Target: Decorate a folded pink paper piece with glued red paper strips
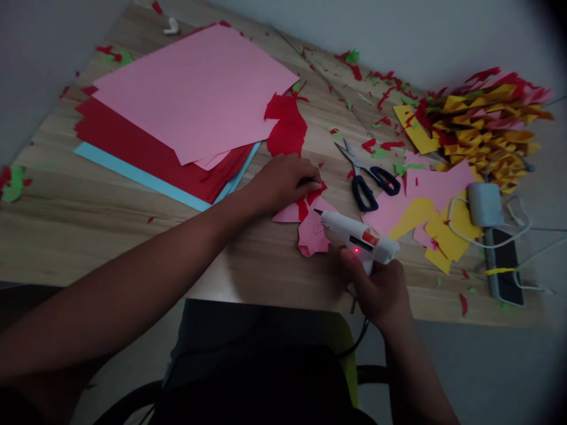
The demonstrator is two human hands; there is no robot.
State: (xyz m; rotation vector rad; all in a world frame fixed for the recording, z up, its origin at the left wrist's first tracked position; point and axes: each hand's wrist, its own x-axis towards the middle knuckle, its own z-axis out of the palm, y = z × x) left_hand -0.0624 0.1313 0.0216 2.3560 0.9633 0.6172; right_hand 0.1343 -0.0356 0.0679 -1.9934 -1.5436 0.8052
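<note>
Left hand (290, 177) partly hides red scrap (316, 193); right hand (384, 289), the glue gun (342, 225).

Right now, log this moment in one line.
right hand: holds white glue gun | left hand: at red paper scrap | scissors: on table, blades apart

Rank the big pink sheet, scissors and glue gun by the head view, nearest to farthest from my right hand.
1. Glue gun: in your right hand.
2. Scissors: ahead of that hand.
3. Big pink sheet: upper left, atop the paper stack.
</note>
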